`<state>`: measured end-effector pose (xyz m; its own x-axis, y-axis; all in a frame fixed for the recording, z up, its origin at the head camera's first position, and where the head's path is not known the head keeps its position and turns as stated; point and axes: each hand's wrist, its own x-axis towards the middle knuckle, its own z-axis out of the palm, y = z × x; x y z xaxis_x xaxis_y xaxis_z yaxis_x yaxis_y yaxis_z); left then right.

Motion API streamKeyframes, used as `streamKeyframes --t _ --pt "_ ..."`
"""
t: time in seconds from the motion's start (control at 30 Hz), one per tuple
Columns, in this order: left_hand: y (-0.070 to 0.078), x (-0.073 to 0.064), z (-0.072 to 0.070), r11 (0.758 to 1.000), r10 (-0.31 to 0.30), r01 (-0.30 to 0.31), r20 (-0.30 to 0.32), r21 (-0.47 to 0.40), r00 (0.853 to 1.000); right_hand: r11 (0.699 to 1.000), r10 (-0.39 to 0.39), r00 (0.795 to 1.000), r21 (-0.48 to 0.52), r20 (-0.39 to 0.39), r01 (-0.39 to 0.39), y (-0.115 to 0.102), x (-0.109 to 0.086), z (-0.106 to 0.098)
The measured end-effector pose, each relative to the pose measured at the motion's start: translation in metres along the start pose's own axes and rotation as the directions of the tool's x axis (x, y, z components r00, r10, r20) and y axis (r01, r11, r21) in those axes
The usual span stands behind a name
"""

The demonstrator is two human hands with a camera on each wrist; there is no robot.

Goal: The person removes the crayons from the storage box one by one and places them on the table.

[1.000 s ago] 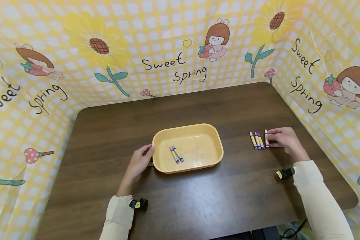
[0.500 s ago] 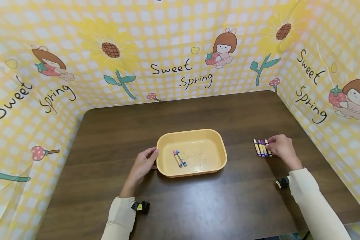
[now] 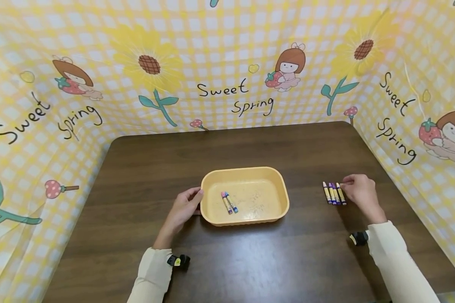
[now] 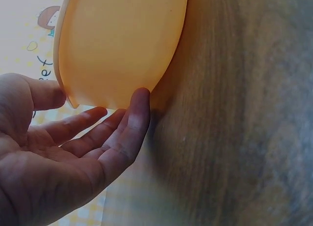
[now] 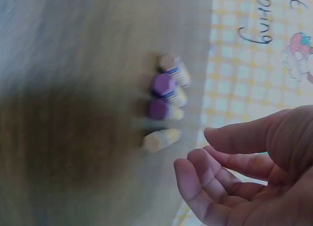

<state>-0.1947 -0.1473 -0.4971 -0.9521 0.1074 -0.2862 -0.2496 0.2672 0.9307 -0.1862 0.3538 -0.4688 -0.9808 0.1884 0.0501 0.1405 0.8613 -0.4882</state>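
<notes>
My left hand (image 3: 182,207) holds the left end of a yellow plastic tray (image 3: 263,189). In the left wrist view its thumb is at the rim and its fingers bend against the outer end wall. Inside the tray lie a pink crayon (image 3: 226,203) and a blue crayon (image 3: 233,205), side by side. To the right, several crayons stand out in a row on the table: a brownish one (image 5: 169,63), two purple ones (image 5: 164,84) and a pale one (image 5: 159,140). My right hand (image 3: 362,192) is beside the pale crayon, its loosely bent fingers apart from it and holding nothing.
The dark wooden table (image 3: 167,160) has rounded corners. A yellow checked cloth (image 3: 212,42) with printed flowers and figures hangs behind it and along both sides. Black wrist cameras (image 3: 359,238) sit at both cuffs.
My right hand has moved the pale crayon left against the others in the row, then let go of it. The left hand keeps its hold on the tray. The head view has shifted slightly.
</notes>
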Motion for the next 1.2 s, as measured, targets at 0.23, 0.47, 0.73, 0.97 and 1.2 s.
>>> streamKeyframes --t 0.23,0.47,0.73,0.97,1.2 --pt "0.0 0.0 0.0 1.0 -0.005 0.005 -0.008 -0.003 1.0 0.997 0.024 0.997 0.08 -0.067 -0.019 -0.028 0.0 -0.008" --pt "0.001 -0.001 -0.002 1.0 -0.006 0.006 -0.002 0.008 1.0 0.958 -0.01 1.0 0.288 -0.023 0.016 -0.068 0.003 -0.008" --pt "0.001 -0.003 -0.001 1.0 -0.006 0.006 -0.003 0.012 1.0 0.887 -0.051 0.998 0.461 0.034 0.03 -0.112 0.007 0.006" --pt "0.001 -0.003 0.001 1.0 0.004 -0.004 -0.001 -0.009 1.0 0.804 -0.1 0.986 0.595 0.135 0.0 -0.147 0.008 0.025" --pt "0.0 -0.003 0.0 0.999 0.019 -0.02 -0.014 -0.033 1.0 0.712 -0.184 0.947 0.7 0.264 -0.057 -0.184 0.006 0.049"
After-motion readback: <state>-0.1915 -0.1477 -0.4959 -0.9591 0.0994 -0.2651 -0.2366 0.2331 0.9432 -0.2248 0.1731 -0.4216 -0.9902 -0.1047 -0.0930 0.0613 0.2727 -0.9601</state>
